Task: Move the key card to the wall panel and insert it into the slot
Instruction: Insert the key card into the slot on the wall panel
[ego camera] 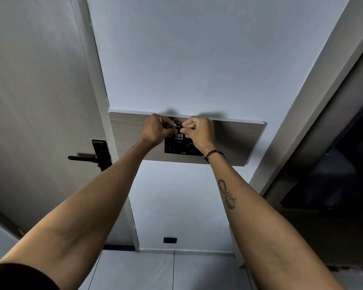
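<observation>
A black wall panel (177,148) sits on a horizontal wood-grain board (239,139) on the white wall. The key card (179,136), black with a white label, stands upright at the panel's top, with a metal key ring (175,122) at its upper end. My left hand (155,129) and my right hand (198,130) are both closed around the card's top from either side, fingers pinched near the ring. The slot itself is hidden behind the card and my fingers.
A grey door with a black lever handle (88,157) stands at the left. A dark cabinet or frame (333,174) runs along the right. A small black socket (170,240) sits low on the wall above the tiled floor.
</observation>
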